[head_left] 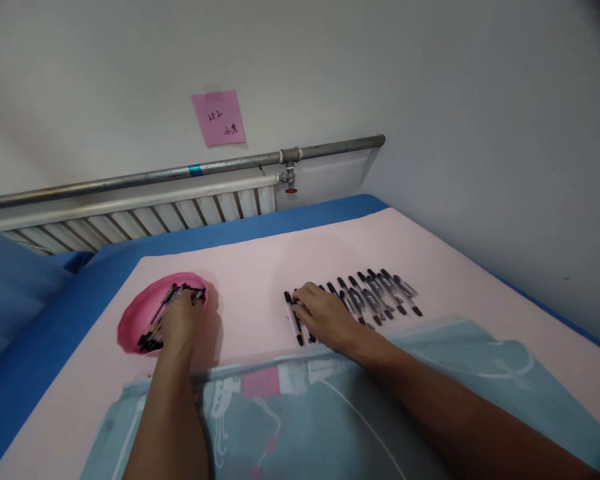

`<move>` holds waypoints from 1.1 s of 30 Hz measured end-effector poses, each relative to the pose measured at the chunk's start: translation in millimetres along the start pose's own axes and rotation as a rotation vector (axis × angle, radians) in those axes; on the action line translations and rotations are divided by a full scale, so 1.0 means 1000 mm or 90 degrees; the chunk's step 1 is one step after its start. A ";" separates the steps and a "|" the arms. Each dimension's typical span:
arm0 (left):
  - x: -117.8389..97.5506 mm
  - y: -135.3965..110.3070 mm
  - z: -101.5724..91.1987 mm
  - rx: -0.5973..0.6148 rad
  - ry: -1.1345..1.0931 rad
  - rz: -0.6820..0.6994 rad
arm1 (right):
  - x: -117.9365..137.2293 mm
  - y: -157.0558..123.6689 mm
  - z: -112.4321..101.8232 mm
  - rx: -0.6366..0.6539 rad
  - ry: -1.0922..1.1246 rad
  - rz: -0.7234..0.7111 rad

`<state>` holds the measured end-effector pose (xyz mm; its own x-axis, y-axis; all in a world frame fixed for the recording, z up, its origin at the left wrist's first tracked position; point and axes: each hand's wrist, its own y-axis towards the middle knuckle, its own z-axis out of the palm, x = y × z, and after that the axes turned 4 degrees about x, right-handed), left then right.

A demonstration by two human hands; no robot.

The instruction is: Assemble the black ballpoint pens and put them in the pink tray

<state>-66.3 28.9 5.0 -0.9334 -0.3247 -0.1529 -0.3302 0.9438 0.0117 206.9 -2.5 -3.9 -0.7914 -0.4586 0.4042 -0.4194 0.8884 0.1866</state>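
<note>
My left hand (181, 320) reaches into a pink bowl (130, 320) at the left, its fingers curled down among a pile of black-capped clear pens (155, 317); one pen end shows by the fingertips. Exactly how the hidden fingers sit cannot be seen. On the pale pink sheet, my right hand (323, 313) is closed over the left end of a row of similar pens (373, 300), its thumb and fingers pinched at a pen. Just left of those fingers lies another pen (294, 319), slanted. Part of the row is covered by the right hand.
A blue-green printed cloth (300, 427) covers the near side, under my forearms. Blue fabric (260, 229) borders the pink sheet (240, 280). Behind stand a white radiator (180, 213) and a metal pipe (145, 179). A pink paper note (219, 119) hangs on the wall.
</note>
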 end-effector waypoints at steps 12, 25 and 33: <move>0.000 -0.001 0.001 -0.026 -0.011 0.005 | -0.005 -0.001 0.004 0.083 -0.128 0.019; 0.001 0.000 0.004 -0.057 -0.021 0.021 | -0.002 -0.001 0.004 0.093 -0.146 0.022; 0.001 0.000 0.004 -0.057 -0.027 0.023 | -0.006 -0.002 0.008 0.092 -0.163 -0.003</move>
<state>-66.6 28.6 0.4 -0.9384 -0.2864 -0.1931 -0.3101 0.9448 0.1058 208.6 -2.0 -14.0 -0.8678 -0.4703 0.1607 -0.4685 0.8820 0.0509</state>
